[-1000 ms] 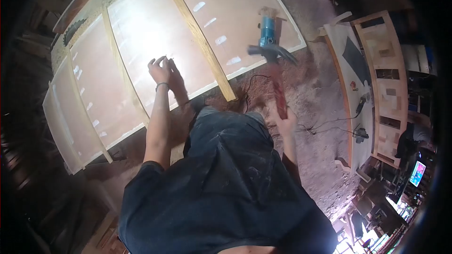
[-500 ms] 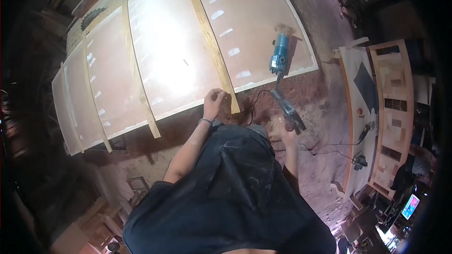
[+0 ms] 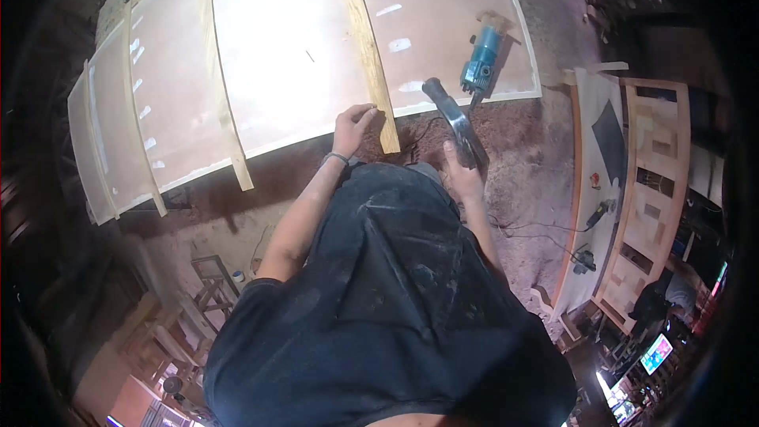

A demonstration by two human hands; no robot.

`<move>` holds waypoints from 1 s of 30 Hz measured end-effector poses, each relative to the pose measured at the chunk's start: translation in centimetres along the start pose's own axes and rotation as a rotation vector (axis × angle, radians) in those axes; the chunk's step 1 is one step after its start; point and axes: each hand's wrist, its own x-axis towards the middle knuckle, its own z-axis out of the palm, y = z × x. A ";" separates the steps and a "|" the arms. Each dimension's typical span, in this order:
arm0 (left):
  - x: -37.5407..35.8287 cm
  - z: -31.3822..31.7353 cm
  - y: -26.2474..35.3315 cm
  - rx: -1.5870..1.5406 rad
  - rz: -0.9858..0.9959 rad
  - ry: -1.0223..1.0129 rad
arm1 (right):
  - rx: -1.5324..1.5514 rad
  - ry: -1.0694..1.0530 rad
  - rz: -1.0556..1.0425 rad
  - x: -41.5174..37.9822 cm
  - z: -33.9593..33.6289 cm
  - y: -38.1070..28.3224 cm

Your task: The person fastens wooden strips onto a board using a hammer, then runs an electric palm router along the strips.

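My left hand [image 3: 353, 129] is closed in a pinch close to the near end of a wooden strip [image 3: 370, 59]. What sits between the fingertips, if anything, is too small to make out. In my right hand [image 3: 465, 176] is a dark tool shaped like a nail gun [image 3: 462, 128], tilted with its rounded end pointing up and left toward the panel. The strip lies across a large pale panel [image 3: 277, 103] and its end juts past the near edge. A teal trim router [image 3: 484, 59] rests on the panel to the right, beside some sawdust.
More wooden strips [image 3: 220, 79] cross the panel on the left. At the right stand a long board [image 3: 581, 190] with corded tools and a panelled door [image 3: 652, 198]. A cord [image 3: 526, 228] runs over the dusty floor. Another person [image 3: 672, 292] is at the lower right.
My right hand has raised the dark tool up and left, toward the strip's end. My left hand keeps its pinch near the strip. The whole view has shifted slightly.
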 end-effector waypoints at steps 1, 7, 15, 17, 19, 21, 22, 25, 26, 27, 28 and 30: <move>-0.2 0.2 0.1 -0.008 0.002 -0.009 | 0.010 0.043 -0.069 0.1 0.2 0.2; -0.2 0.3 -0.6 0.296 0.166 -0.014 | 0.043 0.008 0.089 -0.9 -0.4 -0.2; -0.1 0.7 -0.9 0.443 0.276 -0.017 | 0.039 -0.034 0.195 -2.0 0.6 -1.7; 0.0 1.1 -0.8 0.463 0.298 -0.014 | 0.030 -0.057 0.184 -2.2 0.7 -1.4; 0.0 1.0 -0.5 0.495 0.297 -0.015 | 0.045 -0.090 0.170 -2.4 0.7 -1.0; 0.2 0.9 -0.5 0.511 0.302 -0.018 | 0.037 -0.113 0.140 -2.5 0.7 -0.8; 0.2 0.8 -0.7 0.510 0.308 -0.022 | 0.034 -0.124 0.124 -2.5 0.8 -0.7; 0.4 0.6 -0.9 0.510 0.317 -0.049 | -0.026 -0.128 -0.001 -2.4 0.9 0.4; 0.4 0.6 -0.9 0.510 0.318 -0.059 | -0.037 -0.134 -0.008 -2.4 1.0 0.7; 0.4 0.7 -0.9 0.513 0.350 -0.060 | -0.048 -0.141 -0.014 -2.4 1.0 0.7; 0.5 0.7 -0.8 0.516 0.381 -0.061 | -0.059 -0.148 -0.019 -2.4 1.0 0.6; 0.3 0.6 -0.7 0.537 0.424 -0.080 | -0.043 -0.172 0.007 -2.4 1.0 0.3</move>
